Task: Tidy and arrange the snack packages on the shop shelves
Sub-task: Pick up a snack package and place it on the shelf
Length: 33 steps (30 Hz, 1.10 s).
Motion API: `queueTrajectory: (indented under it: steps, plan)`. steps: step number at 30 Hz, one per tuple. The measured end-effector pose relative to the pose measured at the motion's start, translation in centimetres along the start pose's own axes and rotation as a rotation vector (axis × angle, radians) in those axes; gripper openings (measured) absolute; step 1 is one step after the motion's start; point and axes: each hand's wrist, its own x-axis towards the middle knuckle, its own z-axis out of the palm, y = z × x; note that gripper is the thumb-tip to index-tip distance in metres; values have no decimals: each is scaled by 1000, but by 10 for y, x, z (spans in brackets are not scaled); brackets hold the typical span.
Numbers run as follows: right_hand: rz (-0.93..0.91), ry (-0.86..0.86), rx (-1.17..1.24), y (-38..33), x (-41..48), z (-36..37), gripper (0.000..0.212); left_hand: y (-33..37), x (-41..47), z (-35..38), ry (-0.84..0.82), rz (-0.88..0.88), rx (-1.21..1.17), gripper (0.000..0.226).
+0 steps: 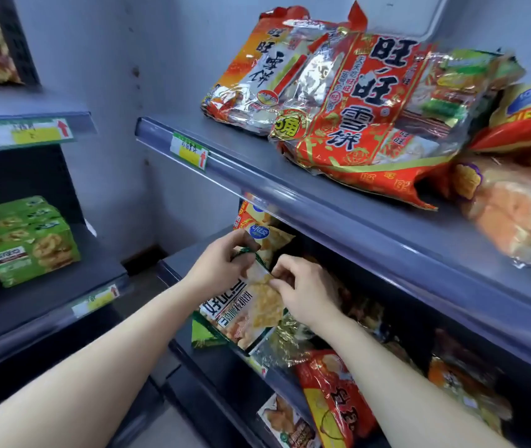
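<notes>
A green and white cracker package (244,312) lies on the middle shelf (193,257), its lower end jutting past the shelf's front edge. My left hand (219,263) pinches its top left corner. My right hand (303,289) pinches the top edge on the right side. Behind the hands stands a yellow snack bag (264,234). To the right on the same shelf lie a red bag (335,392) and several darker bags, partly hidden under the shelf above.
The upper shelf (322,202) carries large red rice cracker bags (364,124) and an orange bag (516,215) at its right. A separate shelf unit at left holds a green package (28,240). More packages (287,421) sit on a lower shelf.
</notes>
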Motion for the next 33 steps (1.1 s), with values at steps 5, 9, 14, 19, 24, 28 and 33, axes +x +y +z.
queueTrajectory:
  steps: [5, 9, 14, 19, 24, 28, 33]
  plan:
    - [147, 103, -7, 16, -47, -31, 17, 20, -25, 20, -87, -108, 148, 45]
    - [328, 228, -17, 34, -81, -62, 10, 19, -39, 35, -138, -216, 231, 49]
    - [476, 375, -1, 43, -130, -95, 8, 34, -51, 69, -224, -202, 233, 49]
    - [643, 514, 9, 45, -192, -122, 16, 68, -76, 111, -338, -167, 199, 61]
    - [771, 635, 18, 50, -257, -152, 13, 102, -111, 160, -552, -94, 100, 39]
    - [857, 706, -8, 55, -312, -182, 11, 137, -144, 205, -686, 5, 105, 28]
    - [969, 817, 4, 73, -391, -219, 9, 187, -185, 267, -795, 47, 56, 20]
